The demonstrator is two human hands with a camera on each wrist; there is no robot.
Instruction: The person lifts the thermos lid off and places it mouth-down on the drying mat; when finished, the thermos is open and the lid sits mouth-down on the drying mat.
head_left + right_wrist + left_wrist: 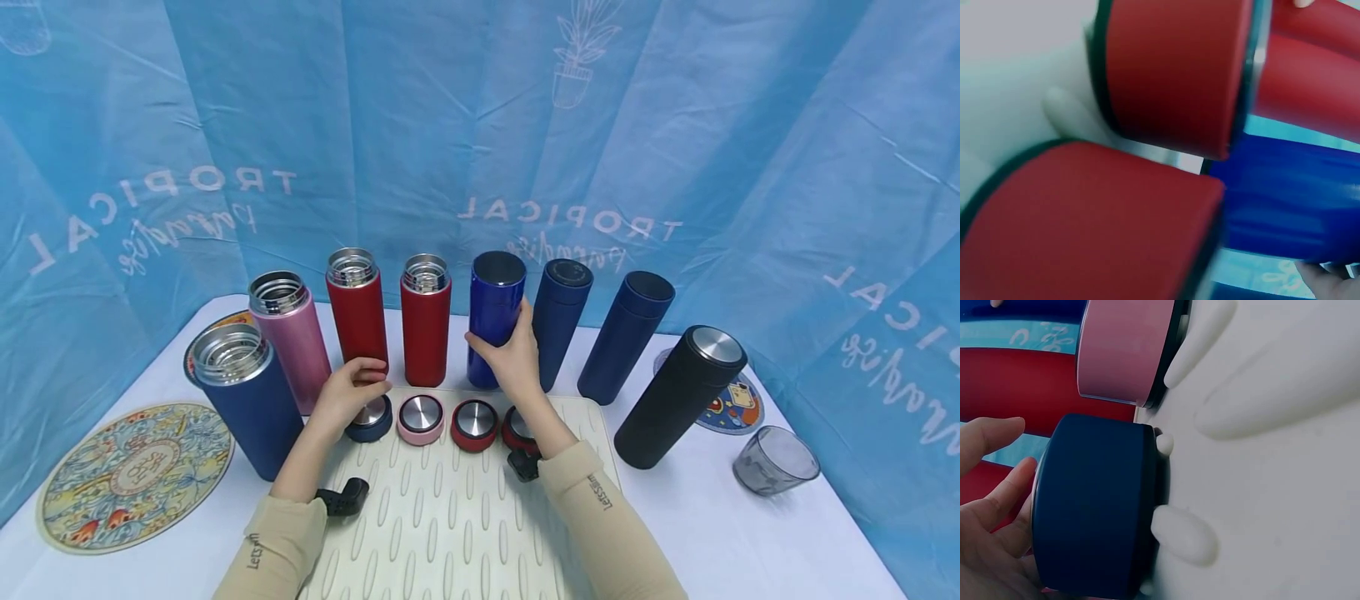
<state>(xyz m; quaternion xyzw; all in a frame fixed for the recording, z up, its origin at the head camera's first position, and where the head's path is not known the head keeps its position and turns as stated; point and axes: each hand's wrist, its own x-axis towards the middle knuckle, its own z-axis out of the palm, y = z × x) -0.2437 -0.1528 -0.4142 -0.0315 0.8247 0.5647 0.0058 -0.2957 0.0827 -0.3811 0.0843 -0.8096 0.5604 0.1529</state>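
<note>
My right hand (516, 357) grips a shiny blue thermos bottle (492, 312), upright behind the mat, thumb in front and fingers round its right side. Only part of that hand shows at the lower right in the right wrist view. My left hand (348, 398) is above a navy lid (367, 429) with a steel top, fingers loosely bent and nothing in them. In the left wrist view its fingertips are beside the navy lid (1091, 506); contact is unclear. A pink lid (421, 419) and two red lids (474, 427) continue the row; my right arm partly covers the last.
Uncapped red bottles (426, 325), a pink bottle (296, 346) and a wide navy bottle (247, 400) stand left. Navy bottles (626, 337), a black bottle (678, 400) and a grey glass (776, 461) stand right. A ribbed cream mat (442, 533) lies in front; a patterned placemat (138, 479) lies left.
</note>
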